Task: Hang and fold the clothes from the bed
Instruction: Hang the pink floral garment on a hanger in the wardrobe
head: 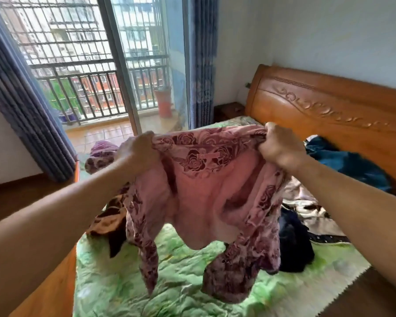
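You hold a pink rose-patterned top (206, 179) up above the bed (183, 271). Your left hand (142, 149) grips one shoulder and your right hand (279, 147) grips the other, the two hands apart. Its sleeves hang down toward the green quilt. More clothes (293, 243) lie heaped behind it.

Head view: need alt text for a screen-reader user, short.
A left hand and right hand grip the top edge of a pink floral garment, holding it spread above a bed covered by a green quilt. A dark garment and a blue garment lie on the bed at right, before a wooden headboard.
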Available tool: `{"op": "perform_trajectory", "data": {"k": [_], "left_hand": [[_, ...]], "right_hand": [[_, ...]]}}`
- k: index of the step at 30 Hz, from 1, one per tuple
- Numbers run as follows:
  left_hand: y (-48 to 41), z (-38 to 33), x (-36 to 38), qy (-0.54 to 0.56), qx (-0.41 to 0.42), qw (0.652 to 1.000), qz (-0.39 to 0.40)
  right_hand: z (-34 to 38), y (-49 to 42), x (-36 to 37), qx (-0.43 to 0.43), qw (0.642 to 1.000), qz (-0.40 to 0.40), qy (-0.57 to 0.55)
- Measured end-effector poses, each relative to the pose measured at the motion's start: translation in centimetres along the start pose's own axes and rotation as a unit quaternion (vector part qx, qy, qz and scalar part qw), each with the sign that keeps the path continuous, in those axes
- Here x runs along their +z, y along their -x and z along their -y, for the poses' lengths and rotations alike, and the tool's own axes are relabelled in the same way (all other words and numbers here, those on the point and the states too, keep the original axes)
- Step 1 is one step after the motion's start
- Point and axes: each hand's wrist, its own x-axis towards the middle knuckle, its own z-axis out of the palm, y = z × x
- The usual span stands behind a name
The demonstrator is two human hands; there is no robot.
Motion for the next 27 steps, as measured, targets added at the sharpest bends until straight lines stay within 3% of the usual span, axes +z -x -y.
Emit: {"op": "perform_trajectory", "data": {"k": [7, 15, 19, 27], "left_hand": [[-1.0, -14.4, 3.8, 0.057, 0.125, 0.990, -0.008], [-0.9, -29.8, 10.8, 0.148, 0.228, 0.961, 0.047], [-0.4, -37.4, 14.2, 0.182, 0.278, 0.937, 0.109], [4.6, -51.9, 19.8, 0.209, 0.428, 0.851, 0.222]], "right_hand": [[-12.1, 3.5, -5.3, 0.069, 0.995, -0.033, -0.059], [-24.6, 9.3, -9.6, 0.166, 0.982, -0.083, -0.029], [-29.5, 12.5, -11.1, 0.227, 0.969, -0.098, -0.006], [-37.6, 19.5, -13.3, 0.372, 0.919, -0.127, 0.044]]}}
